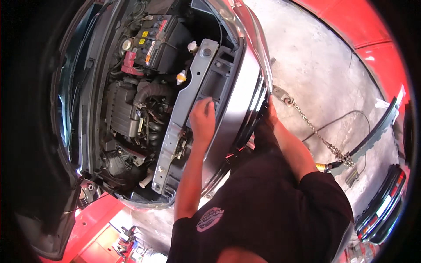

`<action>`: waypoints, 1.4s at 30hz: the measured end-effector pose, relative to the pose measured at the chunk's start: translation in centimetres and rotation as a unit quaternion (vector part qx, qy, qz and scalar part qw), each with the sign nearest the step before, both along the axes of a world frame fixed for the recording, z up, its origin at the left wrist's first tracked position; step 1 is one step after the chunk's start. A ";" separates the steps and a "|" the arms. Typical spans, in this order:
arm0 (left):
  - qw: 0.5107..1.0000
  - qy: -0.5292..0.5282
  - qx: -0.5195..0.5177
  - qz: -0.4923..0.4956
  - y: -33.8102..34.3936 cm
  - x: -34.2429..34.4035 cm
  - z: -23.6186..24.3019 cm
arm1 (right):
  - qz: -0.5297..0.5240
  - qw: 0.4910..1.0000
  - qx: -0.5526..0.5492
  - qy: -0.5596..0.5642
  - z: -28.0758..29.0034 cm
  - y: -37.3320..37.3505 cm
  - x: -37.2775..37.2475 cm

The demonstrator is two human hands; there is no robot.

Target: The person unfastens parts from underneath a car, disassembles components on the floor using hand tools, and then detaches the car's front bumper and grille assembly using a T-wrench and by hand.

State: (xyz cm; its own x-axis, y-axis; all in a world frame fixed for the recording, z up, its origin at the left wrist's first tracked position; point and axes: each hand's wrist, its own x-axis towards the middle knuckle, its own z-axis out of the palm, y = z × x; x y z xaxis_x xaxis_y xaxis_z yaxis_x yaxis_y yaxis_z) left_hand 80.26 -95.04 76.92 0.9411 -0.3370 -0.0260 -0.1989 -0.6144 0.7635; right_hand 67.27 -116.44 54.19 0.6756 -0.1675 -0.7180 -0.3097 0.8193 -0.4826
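Observation:
My left hand (203,117) is over the grey radiator support panel (168,160) at the front of an open engine bay. Its fingers are curled closed, and what they hold, if anything, is hidden. My right hand (272,115) is at the outer side of the silver front bumper (240,94), beside its dark grille. Most of that hand's fingers are out of sight against the bumper. Between my arms, the hood latch (180,147) shows on the panel, close to my left wrist.
A black battery (153,41), an air intake hose (151,92) and an engine cover (122,109) fill the bay. The raised hood (39,210) stands at left. On the floor at right lie a metal chain (318,133) and a detached tail light bar (381,206). Red bodywork (359,22) is beyond.

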 end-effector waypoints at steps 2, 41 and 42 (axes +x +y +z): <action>0.999 -0.029 0.011 -0.012 -1.9 2.4 -0.8 | -0.067 0.994 -0.001 -0.091 -2.8 -0.6 0.0; 0.925 0.019 0.170 -0.338 -15.1 20.5 -6.2 | -0.146 0.969 0.191 0.059 -3.8 -0.4 0.1; 0.922 0.016 0.178 -0.344 -15.1 20.7 -5.9 | -0.156 0.967 0.194 0.060 -3.5 -0.3 0.4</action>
